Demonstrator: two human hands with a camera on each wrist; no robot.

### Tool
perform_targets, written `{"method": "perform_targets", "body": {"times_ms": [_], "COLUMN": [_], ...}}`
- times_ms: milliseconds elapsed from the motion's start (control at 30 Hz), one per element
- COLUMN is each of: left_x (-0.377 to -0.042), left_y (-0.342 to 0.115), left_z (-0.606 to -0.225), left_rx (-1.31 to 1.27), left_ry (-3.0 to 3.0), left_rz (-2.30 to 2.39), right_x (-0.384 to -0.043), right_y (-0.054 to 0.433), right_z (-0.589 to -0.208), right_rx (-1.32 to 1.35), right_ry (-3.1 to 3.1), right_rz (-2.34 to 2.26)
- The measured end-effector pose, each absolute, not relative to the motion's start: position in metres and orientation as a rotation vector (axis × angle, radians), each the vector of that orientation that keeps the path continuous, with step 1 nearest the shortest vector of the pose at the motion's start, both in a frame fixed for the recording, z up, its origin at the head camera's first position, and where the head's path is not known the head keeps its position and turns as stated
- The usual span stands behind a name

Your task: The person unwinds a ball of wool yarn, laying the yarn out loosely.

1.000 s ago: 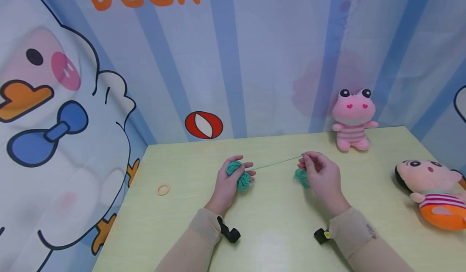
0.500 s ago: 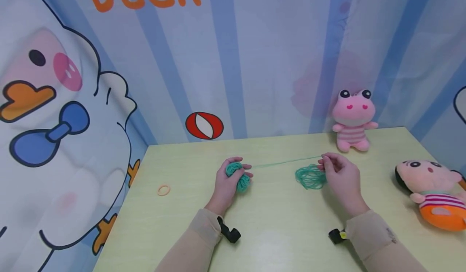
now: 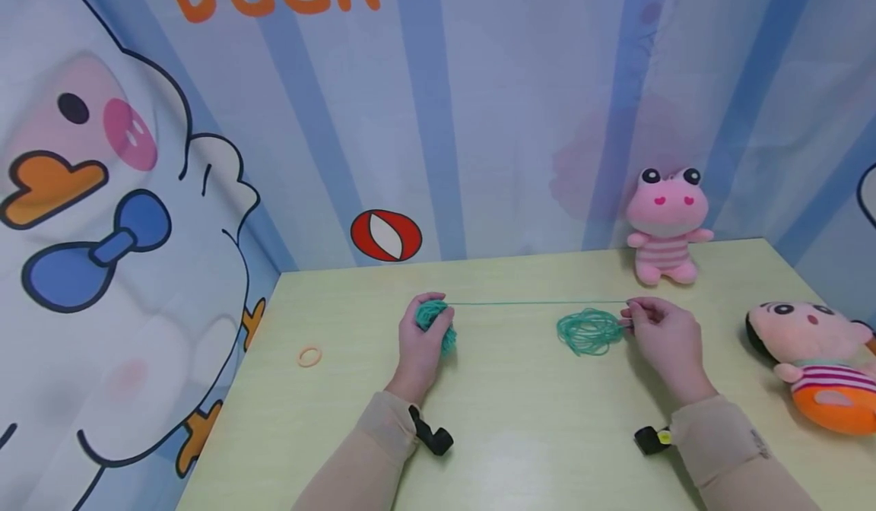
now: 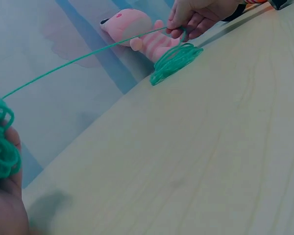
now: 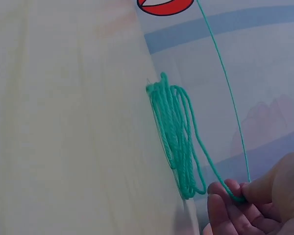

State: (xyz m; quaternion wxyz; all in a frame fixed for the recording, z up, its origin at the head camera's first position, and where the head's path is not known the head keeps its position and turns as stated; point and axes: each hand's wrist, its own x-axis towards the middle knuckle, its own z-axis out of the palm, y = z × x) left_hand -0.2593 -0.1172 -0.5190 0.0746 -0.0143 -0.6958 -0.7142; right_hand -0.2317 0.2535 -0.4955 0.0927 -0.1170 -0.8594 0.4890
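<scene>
The table (image 3: 520, 442) bears green yarn loops (image 3: 590, 331); a ring (image 3: 299, 358); a pink plush (image 3: 665, 222) — and a doll (image 3: 824, 366).

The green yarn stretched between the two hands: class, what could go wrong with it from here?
Snagging: the strand looks taut, so a harder pull could tighten a knot in the bundle that the left hand holds.
Tangling: the loose loops overlap on the table and might catch one another.
Slipping: the right hand only pinches the strand, so it may slide free.

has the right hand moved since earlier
Yes, rightward: in the head view, the right hand now shows below the pink plush toy, previously further left.
</scene>
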Motion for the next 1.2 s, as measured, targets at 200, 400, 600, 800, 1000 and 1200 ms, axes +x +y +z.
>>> {"method": "perform_targets", "body": {"times_ms": [200, 400, 600, 800, 1000, 1200], "left_x": [-0.261, -0.259, -0.256, -0.257, -0.256, -0.256], "left_y": [-0.119, -0.115, -0.112, -0.112, -0.112, -0.111], "left_z": [-0.522, -0.520, -0.518, -0.516, -0.516, -0.518], "left_rx": [-0.079, -0.252, -0.416, -0.459, -0.498, -0.579], "left_ry": [-2.116, -1.967, -1.948, -1.938, -1.967, -1.945], "left_rz": [-2.174, -2.423, -2.518, -2.542, -2.577, -2.635], "right_x": [-0.230, -0.229, -0.228, -0.232, -0.236, -0.236], "right_y": [0.257, 0.256, 0.234, 0.191, 0.145, 0.112], "right_z": [-0.497, -0.501, -0.501, -0.498, -0.498, -0.497], "right_rx": [-0.278, -0.132, -0.050, 0.181, 0.440, 0.571], "right_ry": [-2.735, -2.822, -2.605, -2.428, -2.581, -2.694], "right_rz": [1.168, 1.065, 1.100, 1.278, 1.470, 1.449]}}
